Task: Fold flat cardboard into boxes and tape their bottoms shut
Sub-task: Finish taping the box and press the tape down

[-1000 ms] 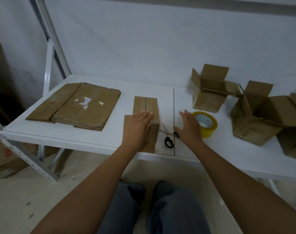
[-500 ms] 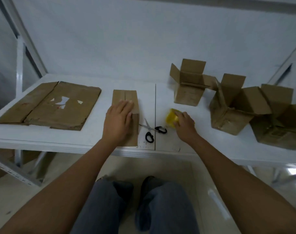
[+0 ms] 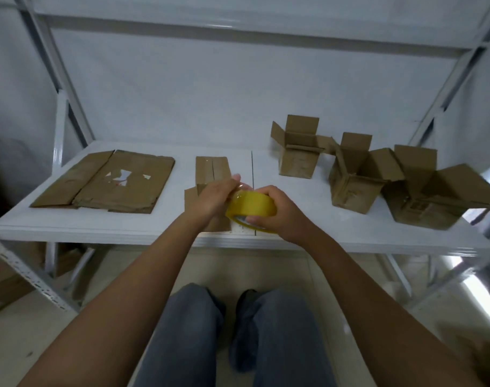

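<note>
Head view: three open-topped boxes (image 3: 358, 174).

Flat cardboard (image 3: 107, 181) lies left on the table (image 3: 154, 230), boxes (image 3: 355, 177) right.

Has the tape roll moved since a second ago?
Yes. The tape roll left the table and is held over the seam, beside the folded box.

A white table (image 3: 70, 227) is set against a white wall (image 3: 210, 88), framed by white metal shelving posts (image 3: 60, 127). Grey trouser legs (image 3: 188, 336) are seen above a pale floor (image 3: 28, 339).
</note>
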Tool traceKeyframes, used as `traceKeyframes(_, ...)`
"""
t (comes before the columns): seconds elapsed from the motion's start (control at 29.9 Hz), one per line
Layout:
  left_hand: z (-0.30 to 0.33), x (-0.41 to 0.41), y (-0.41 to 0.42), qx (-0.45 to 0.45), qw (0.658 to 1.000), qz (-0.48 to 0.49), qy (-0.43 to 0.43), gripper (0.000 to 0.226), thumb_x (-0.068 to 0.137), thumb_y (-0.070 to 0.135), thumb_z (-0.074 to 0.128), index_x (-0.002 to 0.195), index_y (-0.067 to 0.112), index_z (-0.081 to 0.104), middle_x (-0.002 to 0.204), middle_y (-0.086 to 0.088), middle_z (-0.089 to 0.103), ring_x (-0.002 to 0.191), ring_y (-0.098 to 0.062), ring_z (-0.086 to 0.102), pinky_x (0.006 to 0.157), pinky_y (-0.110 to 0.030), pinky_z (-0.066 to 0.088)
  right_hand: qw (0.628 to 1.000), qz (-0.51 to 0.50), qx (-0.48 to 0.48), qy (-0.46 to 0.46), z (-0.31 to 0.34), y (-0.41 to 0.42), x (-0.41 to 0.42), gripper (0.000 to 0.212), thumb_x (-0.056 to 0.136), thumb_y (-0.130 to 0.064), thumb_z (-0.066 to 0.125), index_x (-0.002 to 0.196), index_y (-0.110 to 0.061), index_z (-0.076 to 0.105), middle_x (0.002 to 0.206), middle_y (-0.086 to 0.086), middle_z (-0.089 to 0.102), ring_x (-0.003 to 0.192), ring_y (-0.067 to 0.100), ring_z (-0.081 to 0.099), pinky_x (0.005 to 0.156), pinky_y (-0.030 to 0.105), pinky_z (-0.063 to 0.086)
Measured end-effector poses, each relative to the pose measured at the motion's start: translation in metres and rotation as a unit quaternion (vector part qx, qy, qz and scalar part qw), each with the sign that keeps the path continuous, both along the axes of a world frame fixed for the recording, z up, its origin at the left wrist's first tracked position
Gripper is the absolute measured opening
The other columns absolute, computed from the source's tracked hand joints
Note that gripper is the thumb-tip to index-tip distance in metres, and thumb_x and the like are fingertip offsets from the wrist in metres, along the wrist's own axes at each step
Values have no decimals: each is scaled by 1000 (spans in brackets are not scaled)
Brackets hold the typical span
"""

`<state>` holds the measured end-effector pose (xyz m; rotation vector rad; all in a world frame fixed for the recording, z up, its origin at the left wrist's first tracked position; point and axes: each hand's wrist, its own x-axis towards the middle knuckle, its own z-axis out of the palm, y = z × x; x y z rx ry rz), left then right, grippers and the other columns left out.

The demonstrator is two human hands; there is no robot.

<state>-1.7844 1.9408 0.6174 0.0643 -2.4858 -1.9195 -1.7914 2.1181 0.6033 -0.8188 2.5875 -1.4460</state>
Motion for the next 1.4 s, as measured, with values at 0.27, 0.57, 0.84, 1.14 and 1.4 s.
traceKeyframes(0.27,8,33,-27,84,995,26,51,10,89,24,65,88,19,74,103,-2,72,107,-18,63,100,-35,48,1000,3,4,-30,15,-19,24,47,80,-33,74,116,-30,44,111,-6,48,94,7,51,73,21,47)
traceKeyframes(0.57,14,53,-16,79,977,163,112,13,85,5,68,77,15,71,82,-3,69,79,-14,62,73,-23,51,993,-24,101,53,28,-17,37,56,78,-49,71,116,-37,32,110,-5,46,94,16,53,74,31,52)
traceKeyframes(0.84,20,46,-31,153,972,176,23,9,88,3,64,81,7,68,68,-7,61,59,-12,53,50,-15,46,982,-14,153,112,36,-5,26,55,77,-48,72,113,-38,32,105,-4,49,85,16,55,66,27,49)
traceKeyframes(1.14,11,26,-63,192,949,248,-23,9,89,5,63,95,4,68,72,-2,61,61,-7,53,49,-13,45,951,18,277,136,50,5,-18,63,78,-54,68,133,-39,40,130,-3,51,104,15,48,79,32,45)
traceKeyframes(1.4,1,3,-82,159,948,267,-71,11,88,6,60,95,5,68,71,-2,59,61,-7,51,56,-21,33,949,7,274,156,39,3,-42,60,77,-54,68,126,-33,41,113,-8,48,95,13,46,77,33,49)
